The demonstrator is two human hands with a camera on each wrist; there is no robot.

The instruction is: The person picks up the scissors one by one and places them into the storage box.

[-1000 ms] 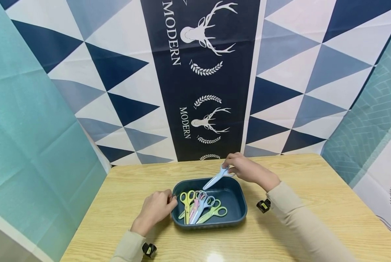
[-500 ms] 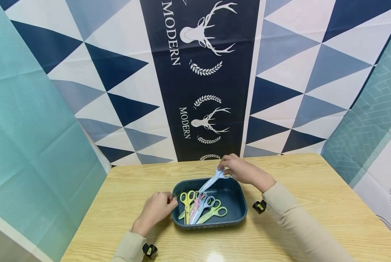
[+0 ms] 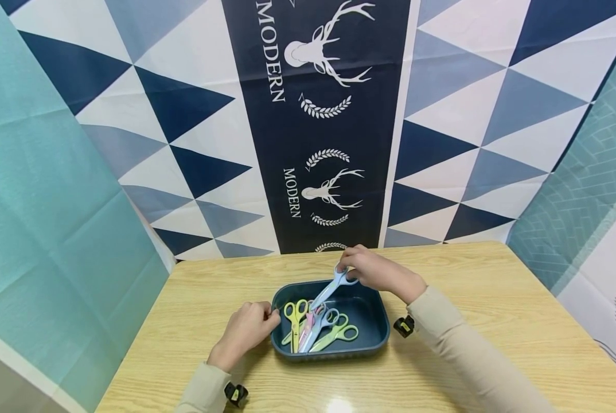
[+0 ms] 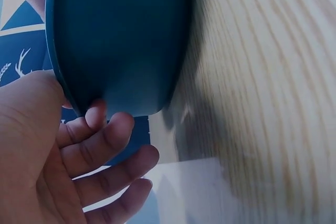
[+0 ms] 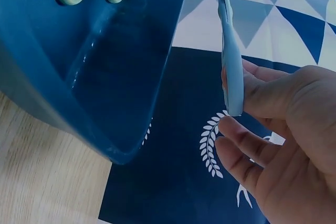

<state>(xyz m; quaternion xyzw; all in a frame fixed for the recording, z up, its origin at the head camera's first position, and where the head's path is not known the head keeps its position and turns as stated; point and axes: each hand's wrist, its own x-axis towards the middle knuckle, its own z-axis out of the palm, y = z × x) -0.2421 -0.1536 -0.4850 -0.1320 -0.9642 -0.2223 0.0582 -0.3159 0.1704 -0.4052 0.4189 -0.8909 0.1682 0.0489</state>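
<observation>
A pair of light blue scissors (image 3: 327, 293) slants down to the left over a dark blue box (image 3: 346, 354), its handle loops held in my right hand (image 3: 374, 272). The right wrist view shows those scissors (image 5: 233, 77) edge-on, between thumb and fingers. Inside the box, at its left, lie yellow scissors (image 3: 295, 328), pink scissors (image 3: 307, 326), another blue pair (image 3: 318, 326) and green scissors (image 3: 335, 334), partly overlapping. At the box's left end my left hand (image 3: 245, 331) pinches the rim. In the left wrist view its other fingers are loosely bent beside the box wall (image 4: 121, 40).
The box stands on a light wooden table (image 3: 442, 355), near its back edge. Behind rises a patterned cloth (image 3: 318, 132) with deer heads and triangles. A teal cloth (image 3: 55, 201) hangs at the left. The right half of the box floor shows bare.
My right hand has moved left and slightly down with the light blue scissors, bringing their tip over the other scissors. My left hand has stayed at the box rim.
</observation>
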